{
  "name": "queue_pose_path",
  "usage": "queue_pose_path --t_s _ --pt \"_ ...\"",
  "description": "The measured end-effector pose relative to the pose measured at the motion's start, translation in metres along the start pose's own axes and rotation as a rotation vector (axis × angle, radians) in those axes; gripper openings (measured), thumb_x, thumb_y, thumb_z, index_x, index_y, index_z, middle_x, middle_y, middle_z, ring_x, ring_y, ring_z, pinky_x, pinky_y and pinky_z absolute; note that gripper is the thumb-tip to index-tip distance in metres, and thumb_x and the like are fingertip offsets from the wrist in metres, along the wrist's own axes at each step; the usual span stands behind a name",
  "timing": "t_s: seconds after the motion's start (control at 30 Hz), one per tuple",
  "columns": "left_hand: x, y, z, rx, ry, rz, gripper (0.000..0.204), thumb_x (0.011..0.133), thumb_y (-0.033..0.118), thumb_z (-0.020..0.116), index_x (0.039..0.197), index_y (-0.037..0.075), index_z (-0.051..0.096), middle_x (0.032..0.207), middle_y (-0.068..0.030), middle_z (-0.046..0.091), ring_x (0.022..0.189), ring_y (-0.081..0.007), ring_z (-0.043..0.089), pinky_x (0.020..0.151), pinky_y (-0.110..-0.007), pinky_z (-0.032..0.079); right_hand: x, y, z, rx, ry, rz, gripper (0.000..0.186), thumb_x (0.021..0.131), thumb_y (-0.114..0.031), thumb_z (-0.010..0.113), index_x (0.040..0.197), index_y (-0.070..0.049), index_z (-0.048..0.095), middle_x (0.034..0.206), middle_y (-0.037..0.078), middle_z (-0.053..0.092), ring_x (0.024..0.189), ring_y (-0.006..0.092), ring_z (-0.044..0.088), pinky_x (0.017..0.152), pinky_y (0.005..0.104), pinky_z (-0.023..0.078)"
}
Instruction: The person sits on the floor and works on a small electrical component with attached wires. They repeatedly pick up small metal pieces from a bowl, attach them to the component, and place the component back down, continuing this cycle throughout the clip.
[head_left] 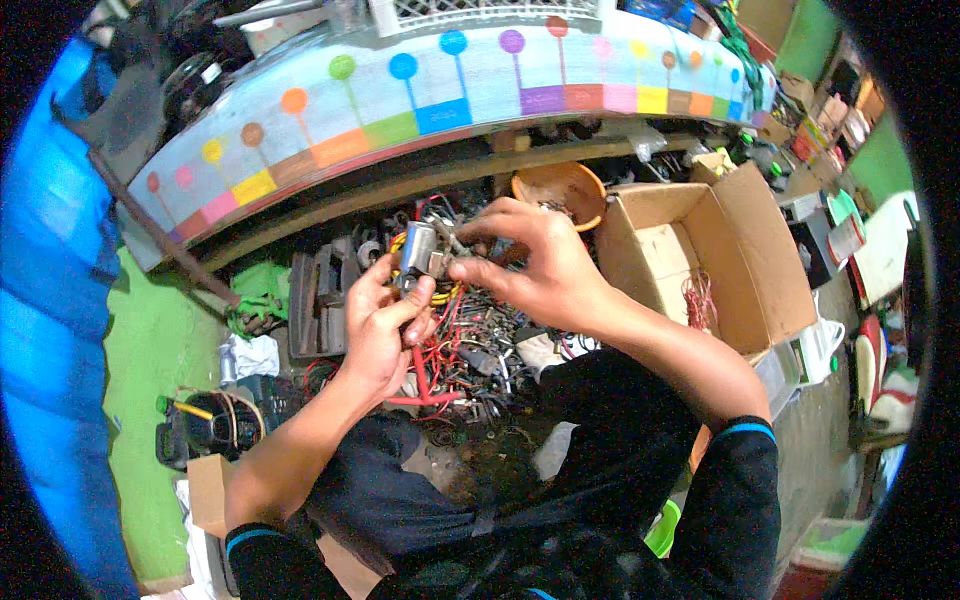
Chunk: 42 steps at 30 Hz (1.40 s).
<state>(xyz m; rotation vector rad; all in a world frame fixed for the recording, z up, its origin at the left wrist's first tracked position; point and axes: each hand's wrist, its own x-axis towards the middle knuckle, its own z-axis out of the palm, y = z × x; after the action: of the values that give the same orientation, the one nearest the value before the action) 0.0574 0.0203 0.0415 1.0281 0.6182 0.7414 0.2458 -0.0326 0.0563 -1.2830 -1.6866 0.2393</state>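
Note:
My left hand point(385, 325) is closed around a shiny silver metal part point(419, 248) with a rounded body, perhaps a small motor; its exact kind is not plain. At its right end, my right hand point(540, 260) pinches with thumb and forefinger at a small grey metal piece point(455, 245). Whether that piece is joined to the silver part cannot be made out. Both hands are raised over a heap of loose metal parts and tools point(490, 345) on the floor. Red cable point(425, 375) lies in the heap just beyond my left wrist.
An open cardboard box point(665, 250) with reddish wire stands to the right, beside an orange bowl point(560, 190). A grey compartment tray point(325, 290) is at the left. Beyond the heap runs a low bench with a colourful printed panel point(400, 105). A black container point(215, 420) stands lower left.

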Motion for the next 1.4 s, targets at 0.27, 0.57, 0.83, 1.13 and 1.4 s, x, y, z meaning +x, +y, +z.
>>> queue_pose_path --t_s 0.27,0.57,0.83,1.13,1.4 --pt "0.084 -0.057 -0.007 0.446 0.076 0.224 0.037 0.081 -0.004 0.064 0.115 -0.001 0.049 0.088 -0.0040 0.063 0.064 -0.0051 0.052 0.052 -0.019 0.039 -0.004 0.086 0.011 0.073 0.112 0.248 0.021 0.070 -0.009 0.073 0.084 0.001 0.062 0.078 0.014 0.060 0.076 0.0243 0.058 0.071 0.0361 0.046" --pt "0.146 -0.166 -0.059 0.384 0.148 0.004 0.034 0.083 -0.004 0.061 0.115 -0.005 0.050 0.088 -0.0041 0.061 0.068 -0.0063 0.054 0.058 -0.020 0.043 -0.040 0.196 0.081 0.135 0.080 0.467 0.017 0.074 -0.004 0.064 0.088 0.001 0.055 0.083 0.018 0.056 0.081 0.0341 0.058 0.071 0.0410 0.045" --pt "0.138 -0.172 -0.070 0.229 0.234 -0.143 0.022 0.086 -0.001 0.060 0.106 -0.002 0.052 0.073 0.0011 0.054 0.051 -0.0019 0.041 0.042 -0.019 0.032 -0.052 0.197 0.083 0.211 0.037 0.388 0.025 0.079 -0.010 0.066 0.097 0.005 0.058 0.096 0.025 0.057 0.085 0.0422 0.058 0.075 0.0460 0.049" --pt "0.148 -0.193 -0.054 0.396 0.191 0.020 0.026 0.085 -0.004 0.060 0.110 -0.003 0.053 0.084 -0.0012 0.062 0.062 -0.0012 0.048 0.052 -0.018 0.036 -0.052 0.204 0.076 0.022 0.110 0.483 0.018 0.068 -0.009 0.075 0.082 -0.001 0.068 0.075 0.014 0.062 0.068 0.0313 0.062 0.059 0.0375 0.048" --pt "0.152 -0.199 -0.038 0.357 0.151 -0.082 0.023 0.086 -0.001 0.061 0.108 -0.002 0.054 0.081 -0.0003 0.061 0.058 -0.0023 0.046 0.050 -0.018 0.035 -0.061 0.215 0.051 -0.175 -0.006 0.353 0.018 0.064 -0.007 0.072 0.080 0.000 0.067 0.072 0.015 0.059 0.065 0.0325 0.060 0.058 0.0405 0.048"
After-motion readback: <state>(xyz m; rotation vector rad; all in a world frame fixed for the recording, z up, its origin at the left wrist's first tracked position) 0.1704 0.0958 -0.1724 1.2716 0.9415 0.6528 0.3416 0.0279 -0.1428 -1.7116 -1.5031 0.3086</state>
